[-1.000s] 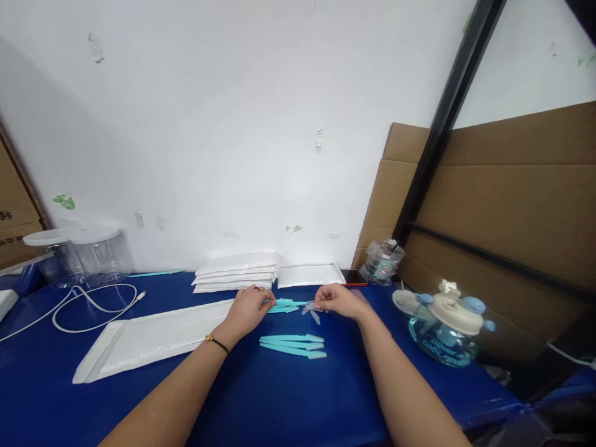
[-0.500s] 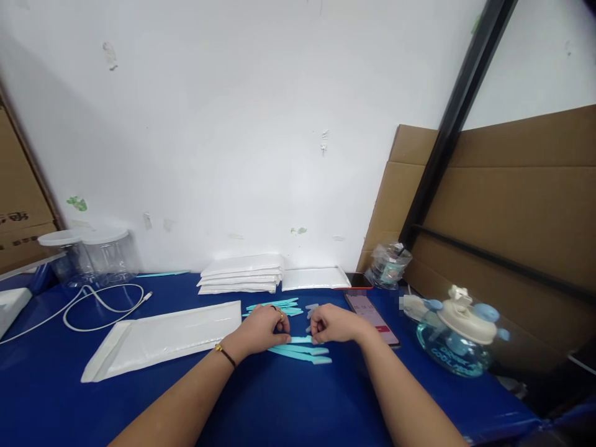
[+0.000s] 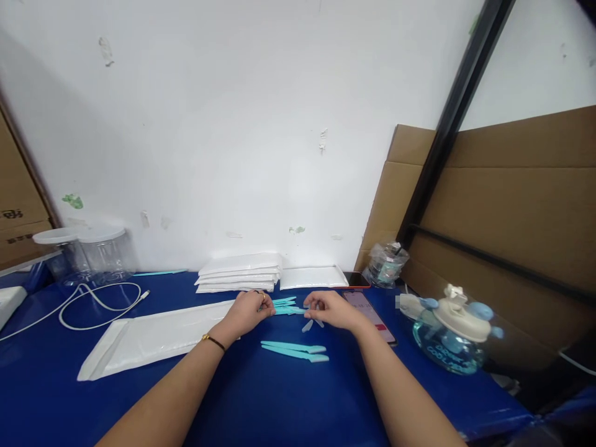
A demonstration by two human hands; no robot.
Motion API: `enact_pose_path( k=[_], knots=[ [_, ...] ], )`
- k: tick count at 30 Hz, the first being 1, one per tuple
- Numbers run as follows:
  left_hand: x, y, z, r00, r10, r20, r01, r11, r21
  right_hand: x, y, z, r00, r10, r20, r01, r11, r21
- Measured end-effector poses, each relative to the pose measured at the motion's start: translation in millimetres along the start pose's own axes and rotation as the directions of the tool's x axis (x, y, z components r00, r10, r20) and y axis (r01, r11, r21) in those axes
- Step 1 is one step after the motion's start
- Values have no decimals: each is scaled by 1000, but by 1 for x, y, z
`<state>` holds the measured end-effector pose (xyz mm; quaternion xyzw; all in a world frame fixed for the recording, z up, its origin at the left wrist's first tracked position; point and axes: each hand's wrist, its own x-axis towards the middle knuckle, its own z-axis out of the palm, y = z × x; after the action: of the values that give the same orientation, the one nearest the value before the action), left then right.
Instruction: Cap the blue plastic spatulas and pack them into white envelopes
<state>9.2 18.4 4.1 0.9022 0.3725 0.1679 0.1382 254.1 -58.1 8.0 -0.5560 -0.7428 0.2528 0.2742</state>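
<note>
On the blue counter, slim turquoise tools lie between the left hand and right hand, reaching both hands' fingers; whether either grips cannot be told. Two matching tools lie nearer the person, untouched.

A lit phone lies near a bottle.

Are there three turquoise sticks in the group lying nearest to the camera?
No, only two turquoise sticks lie in that nearest group on the blue table.
</note>
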Motion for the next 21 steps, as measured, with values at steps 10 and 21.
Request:
enact_pose_path(
  k=[10, 21],
  knots=[
    [0, -10, 2, 994, -104, -34, 107, 992, 74, 3, 15, -4, 993, 79, -90, -85, 995, -59],
    [-16, 27, 7, 975, 124, 184, -121, 992, -25, -8, -18, 7, 937, -10, 349, 98, 966, -237]
  ],
)
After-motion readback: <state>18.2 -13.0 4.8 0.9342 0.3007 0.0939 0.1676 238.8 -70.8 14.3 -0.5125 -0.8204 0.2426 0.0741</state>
